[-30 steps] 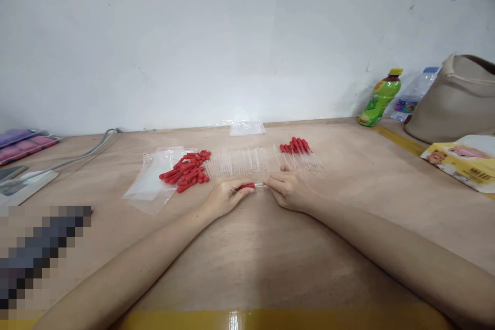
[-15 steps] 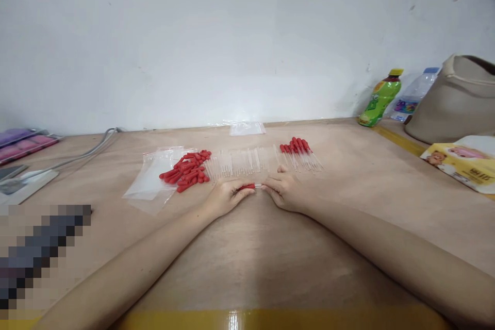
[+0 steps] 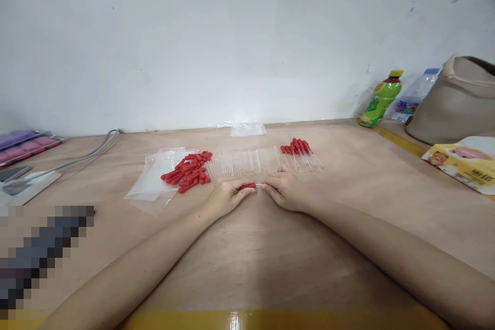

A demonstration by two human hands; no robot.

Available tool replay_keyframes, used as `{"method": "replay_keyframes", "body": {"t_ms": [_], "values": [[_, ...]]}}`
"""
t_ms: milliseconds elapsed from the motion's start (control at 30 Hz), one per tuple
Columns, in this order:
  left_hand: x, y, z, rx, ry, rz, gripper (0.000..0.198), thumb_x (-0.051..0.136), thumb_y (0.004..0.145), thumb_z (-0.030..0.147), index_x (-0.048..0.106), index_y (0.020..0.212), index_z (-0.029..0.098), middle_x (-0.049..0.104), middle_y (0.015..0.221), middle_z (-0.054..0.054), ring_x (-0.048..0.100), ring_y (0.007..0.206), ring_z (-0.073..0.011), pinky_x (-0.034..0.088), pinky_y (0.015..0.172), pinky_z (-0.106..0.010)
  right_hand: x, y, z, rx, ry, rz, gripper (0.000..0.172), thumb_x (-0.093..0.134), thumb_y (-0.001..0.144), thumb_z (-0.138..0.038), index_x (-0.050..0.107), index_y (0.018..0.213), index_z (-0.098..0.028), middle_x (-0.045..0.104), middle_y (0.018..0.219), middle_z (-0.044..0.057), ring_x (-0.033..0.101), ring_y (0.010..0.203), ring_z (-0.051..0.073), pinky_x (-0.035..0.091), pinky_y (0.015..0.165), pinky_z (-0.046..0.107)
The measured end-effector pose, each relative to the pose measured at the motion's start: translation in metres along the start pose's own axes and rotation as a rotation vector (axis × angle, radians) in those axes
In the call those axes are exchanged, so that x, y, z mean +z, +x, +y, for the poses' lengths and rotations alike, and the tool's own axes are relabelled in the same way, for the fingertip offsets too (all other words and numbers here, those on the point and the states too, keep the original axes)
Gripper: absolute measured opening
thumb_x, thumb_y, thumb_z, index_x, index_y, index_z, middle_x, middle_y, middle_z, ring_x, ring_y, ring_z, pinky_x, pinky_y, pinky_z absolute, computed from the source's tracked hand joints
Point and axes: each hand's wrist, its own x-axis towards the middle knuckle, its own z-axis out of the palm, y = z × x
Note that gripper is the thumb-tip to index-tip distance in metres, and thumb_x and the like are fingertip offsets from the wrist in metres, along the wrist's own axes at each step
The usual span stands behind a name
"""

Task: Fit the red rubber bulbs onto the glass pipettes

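Above the middle of the table, my left hand [image 3: 229,197] is closed around a red rubber dropper bulb [image 3: 247,186], its open end pointing right. My right hand [image 3: 283,190] pinches a clear dropper tube [image 3: 258,185]; only a short piece shows, meeting the bulb's end, and how deep it sits I cannot tell. Behind my left hand lies a heap of loose red bulbs [image 3: 189,171]. A row of clear tubes [image 3: 243,162] stretches behind both hands. Beyond my right hand, several tubes with red bulbs on them [image 3: 299,148] lie side by side.
Clear plastic bags [image 3: 150,178] lie under and left of the heap. A small clear bag [image 3: 248,129] is by the wall. At right stand a green bottle [image 3: 381,100], a water bottle [image 3: 415,95], a beige bag [image 3: 452,103] and a yellow packet [image 3: 464,165]. A grey cable [image 3: 88,152] runs at left.
The visible piece of tube between my hands looks slightly shorter, with my right fingertips a little closer to the bulb. The whole view has shifted slightly.
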Motion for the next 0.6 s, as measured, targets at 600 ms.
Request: {"method": "replay_keyframes", "body": {"t_ms": [600], "values": [[0.005, 0.002, -0.008, -0.006, 0.074, -0.019, 0.016, 0.048, 0.082, 0.024, 0.060, 0.089, 0.016, 0.056, 0.086, -0.006, 0.055, 0.069, -0.0120, 0.047, 0.063, -0.025, -0.034, 0.032, 0.075, 1.007, -0.174, -0.003, 0.023, 0.048, 0.074, -0.033, 0.062, 0.064, -0.017, 0.063, 0.073, 0.008, 0.057, 0.069, 0.020, 0.037, 0.055, 0.026]]}}
